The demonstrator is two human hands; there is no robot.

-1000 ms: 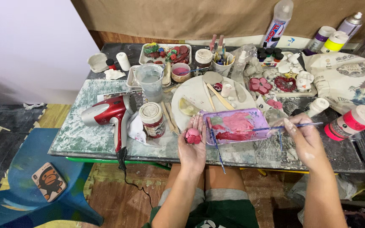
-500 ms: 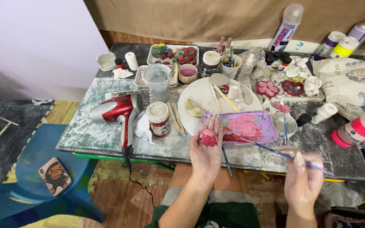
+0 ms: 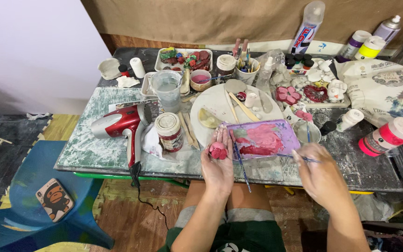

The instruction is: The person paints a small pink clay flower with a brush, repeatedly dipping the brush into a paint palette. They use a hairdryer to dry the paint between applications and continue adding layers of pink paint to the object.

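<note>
**Pink flower piece cupped, brush at palette**

Left hand (image 3: 218, 161), palm up, cradles small pink rose-shaped piece (image 3: 218, 150) at table edge. Right hand (image 3: 322, 175) pinches thin brush (image 3: 299, 157), tip on purple palette (image 3: 263, 138) w/ smeared pink paint. Nearby: paint-crusted jar (image 3: 169, 132), glossy red hairdryer (image 3: 123, 122).

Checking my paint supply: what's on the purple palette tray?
The purple palette tray holds spread pink and red paint. A thin brush lies over its left edge. Whatever is beneath the paint is covered.
</note>
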